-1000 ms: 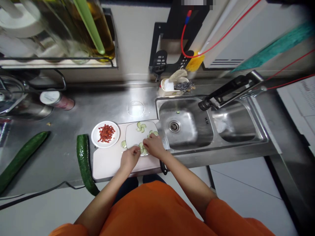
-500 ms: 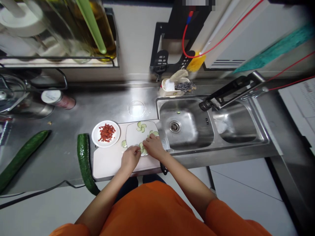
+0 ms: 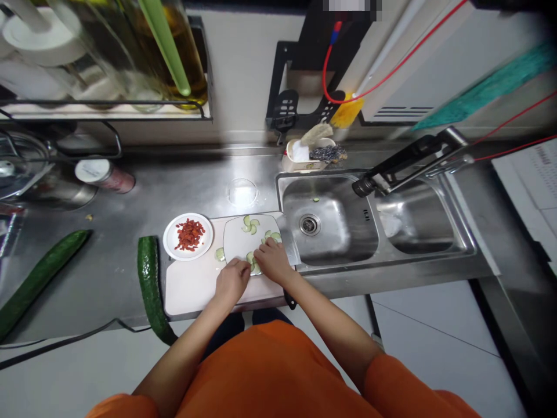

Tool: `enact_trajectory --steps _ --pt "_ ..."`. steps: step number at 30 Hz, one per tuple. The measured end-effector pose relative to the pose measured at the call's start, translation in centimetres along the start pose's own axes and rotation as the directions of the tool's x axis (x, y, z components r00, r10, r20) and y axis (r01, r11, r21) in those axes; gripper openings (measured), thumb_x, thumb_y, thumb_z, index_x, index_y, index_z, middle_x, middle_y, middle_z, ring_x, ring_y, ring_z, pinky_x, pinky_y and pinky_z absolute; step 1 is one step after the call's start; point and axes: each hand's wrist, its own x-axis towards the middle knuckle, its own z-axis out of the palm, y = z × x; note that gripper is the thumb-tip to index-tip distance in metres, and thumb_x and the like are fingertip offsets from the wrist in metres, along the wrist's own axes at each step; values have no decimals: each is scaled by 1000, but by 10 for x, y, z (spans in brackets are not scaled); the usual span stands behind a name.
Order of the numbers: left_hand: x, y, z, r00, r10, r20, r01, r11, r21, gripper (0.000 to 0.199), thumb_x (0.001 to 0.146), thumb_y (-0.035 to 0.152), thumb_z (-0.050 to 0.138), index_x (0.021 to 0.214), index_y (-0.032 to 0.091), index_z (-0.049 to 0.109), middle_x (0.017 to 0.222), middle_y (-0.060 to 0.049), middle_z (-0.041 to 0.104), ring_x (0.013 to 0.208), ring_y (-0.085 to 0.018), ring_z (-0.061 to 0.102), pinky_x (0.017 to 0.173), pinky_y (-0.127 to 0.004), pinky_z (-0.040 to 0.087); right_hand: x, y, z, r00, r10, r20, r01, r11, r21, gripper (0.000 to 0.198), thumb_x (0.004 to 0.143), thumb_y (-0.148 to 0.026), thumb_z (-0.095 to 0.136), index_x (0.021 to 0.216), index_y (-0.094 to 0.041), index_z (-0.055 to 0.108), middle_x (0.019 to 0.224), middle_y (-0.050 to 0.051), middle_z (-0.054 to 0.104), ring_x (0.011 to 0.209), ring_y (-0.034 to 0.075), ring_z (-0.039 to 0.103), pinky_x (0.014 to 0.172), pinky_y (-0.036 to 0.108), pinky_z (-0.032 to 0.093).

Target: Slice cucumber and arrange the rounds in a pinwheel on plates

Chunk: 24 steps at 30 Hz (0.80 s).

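Observation:
A white, dark-rimmed square plate (image 3: 235,232) lies on the pale cutting board (image 3: 191,290), with cucumber slices (image 3: 250,224) fanned in small groups on it. My left hand (image 3: 234,280) is closed in a pinch at the plate's near edge, its fingertips at a cucumber slice (image 3: 251,260). My right hand (image 3: 274,262) bends over the plate's right side, fingers pressed together among the slices; what its fingertips hold is hidden. One loose cucumber slice (image 3: 220,254) rests on the board left of the plate. A knife (image 3: 290,248) lies under my right wrist, its black handle pointing toward me.
A white plate of small red dried berries (image 3: 190,235) overlaps the board's far left corner. Two cucumbers (image 3: 149,284) (image 3: 41,278) lie on the steel counter to the left. On the right is a double sink (image 3: 339,244) with a faucet (image 3: 409,162). A lidded can (image 3: 104,176) lies behind.
Both hands stay almost in place over the plate. My left fingers have shifted slightly at the near group of slices. The slice groups look the same.

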Motion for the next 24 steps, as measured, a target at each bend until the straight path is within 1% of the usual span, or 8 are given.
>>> enact_trajectory --steps 7,12,14,16,18,20,22,24 --pt "-1 0 0 1000 12 6 -13 1000 10 21 84 23 49 91 23 69 95 -6 64 85 -17 59 75 -26 42 0 -1 1 1000 10 -3 -10 1000 -5 22 91 -23 44 89 -19 66 93 11 64 102 26 41 75 34 30" --pt "-1 -4 0 998 69 -2 -69 998 -7 22 84 22 49 91 23 69 93 -6 65 86 -17 60 77 -26 43 -1 -2 -3 1000 26 0 -26 999 22 24 91 -22 44 87 -18 67 90 11 65 102 25 42 75 34 29" --pt "-2 -10 -3 994 103 -46 -105 993 -51 21 84 23 49 91 23 69 92 -6 65 87 -17 60 80 -26 44 -4 -1 -5 999 45 -3 -45 998 45 24 92 -22 43 86 -19 67 90 10 65 101 24 42 73 33 29" --pt "-3 -20 -9 985 99 -144 -113 990 -90 21 84 25 48 91 22 68 94 -6 66 89 -17 60 83 -27 44 -10 1 -7 997 82 -16 -81 994 78 25 92 -24 43 86 -20 66 90 9 66 101 24 43 72 32 28" --pt "-5 -33 -17 965 36 -261 -63 994 -93 22 84 26 49 92 21 68 95 -6 67 88 -18 61 84 -28 45 -18 3 -8 990 135 -32 -131 985 110 24 93 -26 44 86 -21 67 90 7 66 100 23 44 70 32 27" --pt "-6 -47 -26 941 -50 -335 33 998 -55 23 83 28 50 97 20 67 95 -7 67 85 -19 61 83 -29 45 -27 3 -8 981 189 -39 -182 974 136 23 92 -27 45 87 -21 67 89 6 66 97 21 45 70 31 26" --pt "-7 -59 -32 928 -104 -358 110 994 -5 27 81 29 52 103 19 66 94 -7 67 84 -20 60 82 -31 45 -35 2 -6 974 222 -34 -215 965 152 22 92 -27 47 86 -21 67 87 5 66 95 20 46 69 31 26" --pt "-6 -65 -33 926 -122 -356 144 989 36 30 82 30 52 107 20 65 96 -8 67 87 -22 60 83 -32 45 -42 -2 -4 974 225 -25 -219 963 156 22 92 -27 47 85 -22 67 86 5 66 94 20 46 69 30 26"
